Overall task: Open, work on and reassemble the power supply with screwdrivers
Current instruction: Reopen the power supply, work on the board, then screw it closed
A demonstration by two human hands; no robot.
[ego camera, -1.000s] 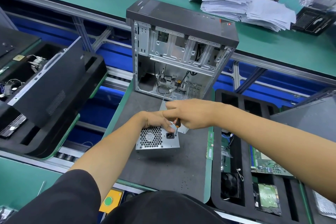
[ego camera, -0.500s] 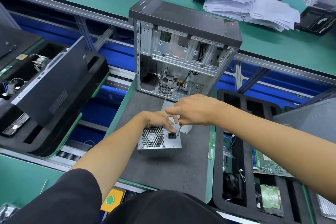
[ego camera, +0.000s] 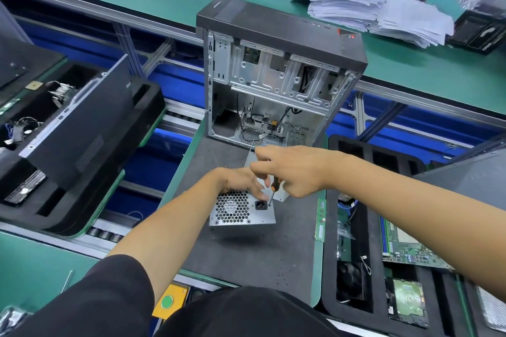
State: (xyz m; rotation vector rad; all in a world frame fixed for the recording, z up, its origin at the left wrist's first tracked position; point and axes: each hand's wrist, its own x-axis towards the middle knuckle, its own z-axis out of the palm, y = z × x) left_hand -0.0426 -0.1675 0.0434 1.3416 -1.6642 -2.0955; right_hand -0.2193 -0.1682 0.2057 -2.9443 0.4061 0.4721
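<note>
Silver power supply (ego camera: 241,212), honeycomb grille facing up; right hand (ego camera: 295,172) fingers pinch near-upright screwdriver (ego camera: 272,193), left hand (ego camera: 241,182) fingers grip the casing.

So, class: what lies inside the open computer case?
Inside the computer case: bare metal drive bays, black cables and a perforated vent. Its far corners are hidden.
</note>
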